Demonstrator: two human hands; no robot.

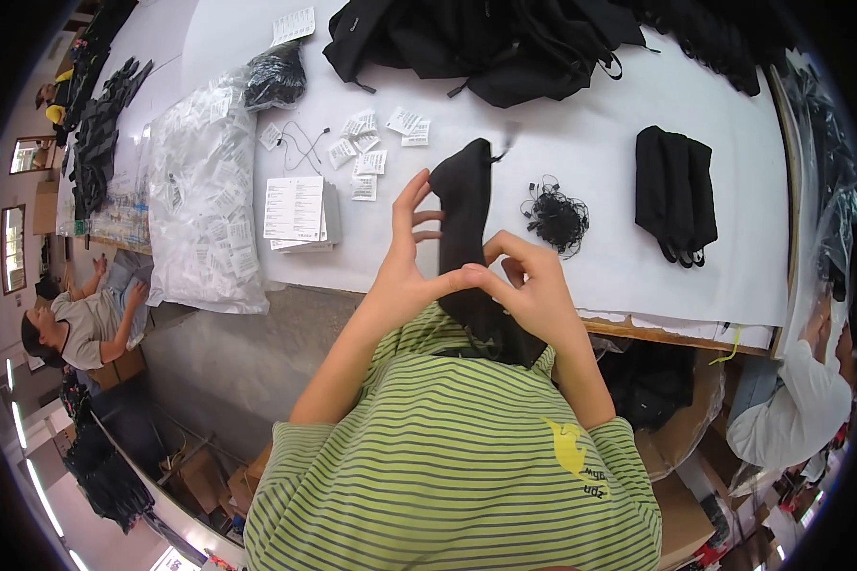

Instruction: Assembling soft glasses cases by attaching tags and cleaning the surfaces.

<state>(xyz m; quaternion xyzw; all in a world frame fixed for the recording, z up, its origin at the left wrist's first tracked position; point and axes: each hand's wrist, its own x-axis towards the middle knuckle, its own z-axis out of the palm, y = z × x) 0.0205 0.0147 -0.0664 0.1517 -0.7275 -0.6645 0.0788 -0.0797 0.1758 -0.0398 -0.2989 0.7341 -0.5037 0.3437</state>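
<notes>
Between my hands, in front of my chest, a long narrow black fabric bag (pixel 466 205) stands on end, its lower part hanging past the table edge against my striped shirt. My left hand (pixel 411 266) curves round its left side, fingers spread along the cloth and thumb laid across the front. From the right, my right hand (pixel 535 285) grips it with bent fingers, and its thumb tip meets the left thumb. A small blurred tab (pixel 508 141) sticks out at the bag's top corner. Right of it lies a tangled bundle of thin black cords (pixel 556 221).
Several small white packets (pixel 367 162) and a stack of white printed cards (pixel 295 211) lie left. Beyond them sits a large clear bag of packets (pixel 205 200). Black bags (pixel 486 43) are heaped at the back; folded black ones (pixel 674 190) lie right. Co-workers (pixel 76 328) are at the sides.
</notes>
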